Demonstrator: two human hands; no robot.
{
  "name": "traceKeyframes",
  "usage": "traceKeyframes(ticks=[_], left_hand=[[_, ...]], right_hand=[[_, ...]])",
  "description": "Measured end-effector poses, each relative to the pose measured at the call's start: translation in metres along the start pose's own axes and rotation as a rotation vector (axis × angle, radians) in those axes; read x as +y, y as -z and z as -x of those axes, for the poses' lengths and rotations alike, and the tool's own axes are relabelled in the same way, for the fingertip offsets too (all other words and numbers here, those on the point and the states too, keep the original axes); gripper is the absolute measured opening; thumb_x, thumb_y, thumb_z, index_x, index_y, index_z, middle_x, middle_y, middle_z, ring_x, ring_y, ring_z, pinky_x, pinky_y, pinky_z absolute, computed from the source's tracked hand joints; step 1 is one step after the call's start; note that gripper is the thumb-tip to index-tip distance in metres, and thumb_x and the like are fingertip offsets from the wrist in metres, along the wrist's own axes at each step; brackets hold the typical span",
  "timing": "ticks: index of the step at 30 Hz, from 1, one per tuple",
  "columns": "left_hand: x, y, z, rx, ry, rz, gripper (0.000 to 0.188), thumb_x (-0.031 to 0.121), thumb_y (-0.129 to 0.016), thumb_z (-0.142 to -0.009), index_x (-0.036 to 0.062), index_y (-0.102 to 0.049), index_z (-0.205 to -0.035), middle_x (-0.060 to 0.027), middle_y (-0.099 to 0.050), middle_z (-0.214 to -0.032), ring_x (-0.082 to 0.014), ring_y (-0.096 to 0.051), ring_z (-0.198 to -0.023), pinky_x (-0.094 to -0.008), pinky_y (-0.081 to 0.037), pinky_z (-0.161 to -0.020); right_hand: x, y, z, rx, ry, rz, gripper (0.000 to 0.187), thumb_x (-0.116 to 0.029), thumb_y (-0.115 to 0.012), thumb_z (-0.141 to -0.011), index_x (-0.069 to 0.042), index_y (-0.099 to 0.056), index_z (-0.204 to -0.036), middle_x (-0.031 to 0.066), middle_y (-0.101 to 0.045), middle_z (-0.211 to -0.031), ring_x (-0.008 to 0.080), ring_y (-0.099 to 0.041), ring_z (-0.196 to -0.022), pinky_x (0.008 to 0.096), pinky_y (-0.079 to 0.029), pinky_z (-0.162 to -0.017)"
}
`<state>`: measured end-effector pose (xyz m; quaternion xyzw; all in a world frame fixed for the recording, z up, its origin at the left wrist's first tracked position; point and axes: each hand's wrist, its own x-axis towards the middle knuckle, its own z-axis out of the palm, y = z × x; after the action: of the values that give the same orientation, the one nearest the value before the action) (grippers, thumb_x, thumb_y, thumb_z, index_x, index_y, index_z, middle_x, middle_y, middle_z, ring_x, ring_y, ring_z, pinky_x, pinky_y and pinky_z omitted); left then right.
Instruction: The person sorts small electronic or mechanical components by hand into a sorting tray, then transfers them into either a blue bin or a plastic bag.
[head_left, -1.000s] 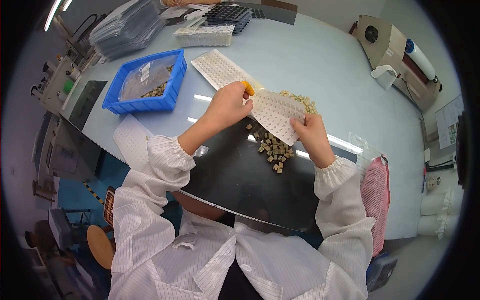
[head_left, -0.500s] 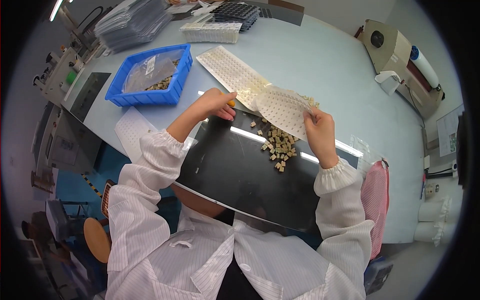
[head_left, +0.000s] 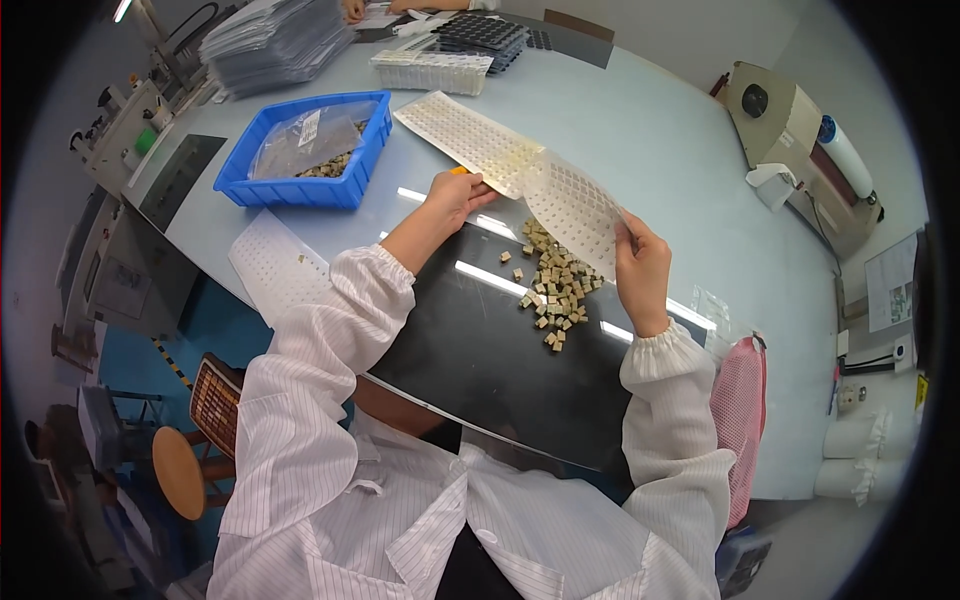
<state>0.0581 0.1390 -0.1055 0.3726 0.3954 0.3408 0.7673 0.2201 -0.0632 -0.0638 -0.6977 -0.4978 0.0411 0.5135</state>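
My right hand (head_left: 643,258) pinches the right edge of a thin white perforated sheet (head_left: 578,212), holding it tilted over the table. At its left end the sheet meets a pale tray (head_left: 465,140) with rows of small cells. Beneath and in front of the raised sheet lies a loose heap of small tan cubes (head_left: 562,285), mostly on a black mat (head_left: 470,340). Just below the tray's near edge is my left hand (head_left: 460,200), fingers closed together. A small orange thing (head_left: 459,170) pokes out at its far side, mostly hidden by the fingers.
A blue bin (head_left: 290,195) holds a clear bag and more cubes. Another perforated sheet (head_left: 275,262) lies by my left forearm. Behind stand stacked clear trays (head_left: 275,45), a pale tray stack (head_left: 430,75) and black trays (head_left: 485,35). Another person's hands (head_left: 425,6) show at the far edge.
The raised sheet has straightened and swung toward me, uncovering more cubes. Cubes that lay behind it are now in the heap's far end. My left hand has shifted slightly right and closed more.
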Motion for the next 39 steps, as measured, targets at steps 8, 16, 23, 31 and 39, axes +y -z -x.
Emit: traceKeyframes(ticks=[8,16,23,31,39], left_hand=[[0.003,-0.003,-0.001,0.057,-0.043,0.085,0.022,-0.001,-0.041,-0.091,-0.0098,-0.042,-0.111,-0.0202,-0.053,-0.111,-0.0283,-0.059,-0.099,-0.0377,-0.052,-0.089],[0.034,-0.009,0.051,-0.228,-0.098,0.073,0.028,0.002,-0.044,-0.091,-0.0041,-0.042,-0.119,-0.0157,-0.055,-0.113,-0.0231,-0.058,-0.101,-0.0340,-0.048,-0.093],[0.072,0.037,0.169,-0.356,-0.156,-0.237,0.045,0.015,-0.055,-0.089,0.0024,-0.037,-0.128,-0.0091,-0.056,-0.115,-0.0160,-0.059,-0.101,-0.0312,-0.050,-0.087],[-0.002,0.105,0.259,-0.161,-0.012,-0.412,0.041,0.006,-0.052,-0.089,-0.0027,-0.038,-0.126,-0.0129,-0.061,-0.107,-0.0180,-0.063,-0.090,-0.0282,-0.055,-0.074],[-0.068,0.100,0.272,0.231,-0.297,-0.717,0.025,0.012,-0.070,-0.079,-0.0055,-0.060,-0.094,-0.0053,-0.062,-0.070,-0.0083,-0.058,-0.058,-0.0195,-0.047,-0.053]], right_hand=[[0.008,0.013,-0.007,-0.048,-0.284,-0.358,0.019,-0.012,-0.055,-0.089,0.006,-0.061,-0.094,0.0019,-0.062,-0.077,0.0053,-0.052,-0.064,0.0206,-0.041,-0.057],[-0.037,0.084,-0.016,-0.110,-0.206,-0.364,0.021,-0.011,-0.056,-0.085,0.005,-0.059,-0.099,0.0042,-0.064,-0.085,0.0079,-0.058,-0.072,0.0217,-0.045,-0.065],[-0.093,0.150,0.025,-0.238,-0.130,-0.267,0.016,-0.009,-0.061,-0.083,0.002,-0.060,-0.094,0.0046,-0.062,-0.078,0.0068,-0.055,-0.067,0.0201,-0.042,-0.061],[-0.093,0.134,0.061,0.031,-0.131,-0.348,0.016,-0.012,-0.065,-0.083,0.002,-0.062,-0.090,0.0040,-0.062,-0.072,0.0057,-0.053,-0.058,0.0175,-0.041,-0.055],[-0.073,0.104,0.164,0.095,-0.478,-0.652,0.029,-0.022,-0.056,-0.088,0.005,-0.058,-0.100,0.0096,-0.066,-0.087,0.0104,-0.063,-0.068,0.0215,-0.049,-0.061]])
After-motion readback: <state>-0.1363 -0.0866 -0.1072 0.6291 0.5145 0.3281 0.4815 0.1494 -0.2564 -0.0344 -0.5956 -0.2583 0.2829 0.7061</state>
